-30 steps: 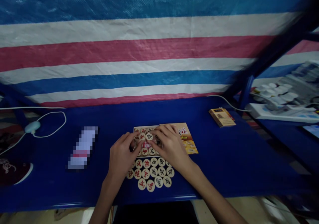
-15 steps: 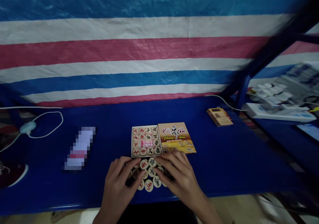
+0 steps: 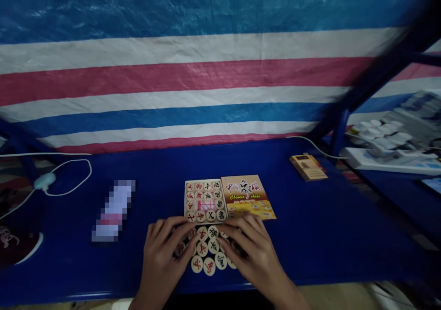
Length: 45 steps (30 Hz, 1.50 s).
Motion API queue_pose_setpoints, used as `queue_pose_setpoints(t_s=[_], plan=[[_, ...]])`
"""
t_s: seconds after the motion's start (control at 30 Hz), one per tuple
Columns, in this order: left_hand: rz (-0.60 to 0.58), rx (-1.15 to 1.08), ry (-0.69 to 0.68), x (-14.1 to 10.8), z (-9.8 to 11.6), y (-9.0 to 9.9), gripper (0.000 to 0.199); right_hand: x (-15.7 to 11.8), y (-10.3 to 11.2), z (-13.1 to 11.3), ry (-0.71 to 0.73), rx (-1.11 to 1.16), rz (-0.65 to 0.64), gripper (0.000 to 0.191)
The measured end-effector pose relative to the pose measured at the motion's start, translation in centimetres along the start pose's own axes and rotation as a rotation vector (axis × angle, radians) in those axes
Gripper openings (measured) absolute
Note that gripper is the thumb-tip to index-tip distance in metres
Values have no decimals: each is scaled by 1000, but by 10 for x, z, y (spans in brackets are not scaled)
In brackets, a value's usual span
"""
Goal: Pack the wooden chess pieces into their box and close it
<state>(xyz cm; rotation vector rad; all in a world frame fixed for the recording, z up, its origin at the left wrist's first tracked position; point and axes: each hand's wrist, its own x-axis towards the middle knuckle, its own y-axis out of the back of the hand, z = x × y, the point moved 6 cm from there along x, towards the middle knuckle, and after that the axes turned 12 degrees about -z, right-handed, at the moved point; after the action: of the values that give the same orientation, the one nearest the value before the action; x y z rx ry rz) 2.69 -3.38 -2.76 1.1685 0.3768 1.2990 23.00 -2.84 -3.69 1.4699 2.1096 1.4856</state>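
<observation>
Round Chinese chess pieces (image 3: 209, 266) with red and black characters lie in a loose cluster on the blue tabletop. My left hand (image 3: 166, 250) covers the cluster's left side, thumb and fingers apart and curved around the pieces. My right hand (image 3: 257, 248) does the same on the right side, its fingers spread over several pieces. Palms and fingers hide part of the cluster. Just beyond the fingertips is the open box (image 3: 185, 202), holding rows of pieces with a pink-lined patch showing between them. The printed "Chinese chess" lid (image 3: 248, 199) lies against its right side.
A blurred-out phone (image 3: 115, 211) lies left on the blue table (image 3: 330, 227), near a white cable with a pale plug (image 3: 44, 180). A small brown box (image 3: 308, 166) stands back right. Beyond it is a power strip (image 3: 382, 160). A dark red shoe (image 3: 17, 245) shows far left.
The view has tilted up slightly, so everything sits lower in the picture. Both hands stay around the loose pieces, with slightly more of the cluster showing between them.
</observation>
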Motion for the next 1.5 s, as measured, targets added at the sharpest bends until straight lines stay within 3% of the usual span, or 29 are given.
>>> queue_pose_setpoints(t_s=[0.2,0.33,0.4,0.57,0.73,0.97,1.2,1.37,1.5], plan=[[-67,-81,68,44,-30,4,14,26,15,19,-15,-60,20,27],[-280,31,51,79,-41,-16,10,68,7,31,31,-253,-207,19],[-331,60,29,87,-42,-24,7,83,0,35,62,-345,-289,15],[-334,94,13,84,-39,-34,14,89,-12,39,67,-375,-296,16],[-305,111,-7,81,-32,-37,16,84,-11,38,59,-376,-244,16],[-236,48,-10,81,-26,-27,13,83,-5,34,63,-266,-193,19],[-60,-129,-37,58,-25,-4,27,73,11,24,33,-95,-57,23],[82,-169,103,8,-34,3,35,33,15,18,-37,-44,126,27],[147,-105,120,-24,-33,7,34,1,10,16,-55,-81,133,31]])
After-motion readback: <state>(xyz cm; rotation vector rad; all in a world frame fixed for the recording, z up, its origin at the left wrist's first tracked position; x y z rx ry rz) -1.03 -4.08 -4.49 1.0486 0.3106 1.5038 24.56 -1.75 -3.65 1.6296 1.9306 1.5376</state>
